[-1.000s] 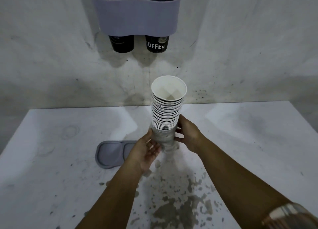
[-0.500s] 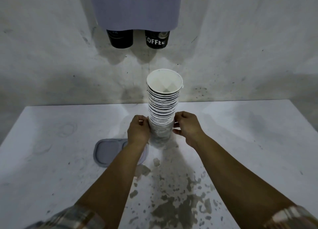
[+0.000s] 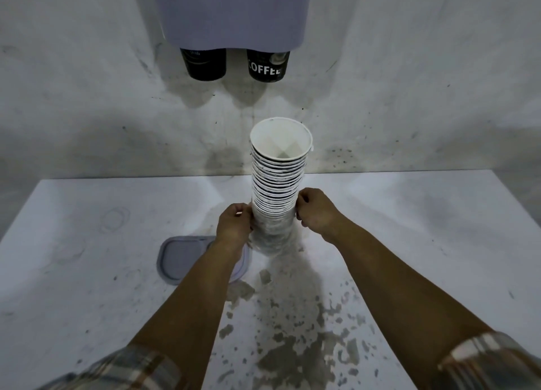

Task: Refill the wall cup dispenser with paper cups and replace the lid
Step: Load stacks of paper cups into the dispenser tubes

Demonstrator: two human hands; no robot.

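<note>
Over the stained white table (image 3: 87, 272), hands (image 3: 275, 222) grip a cup stack (image 3: 276, 184).

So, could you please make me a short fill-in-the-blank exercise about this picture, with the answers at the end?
1. Both hands, the left hand and the right hand, hold a tall stack of paper ____.
2. The grey lid lies flat on the ____.
3. The word printed on the right black cup under the dispenser is ____.
4. The number of black cups showing under the dispenser is ____.

Missing words: cups; table; COFFEE; two
</note>
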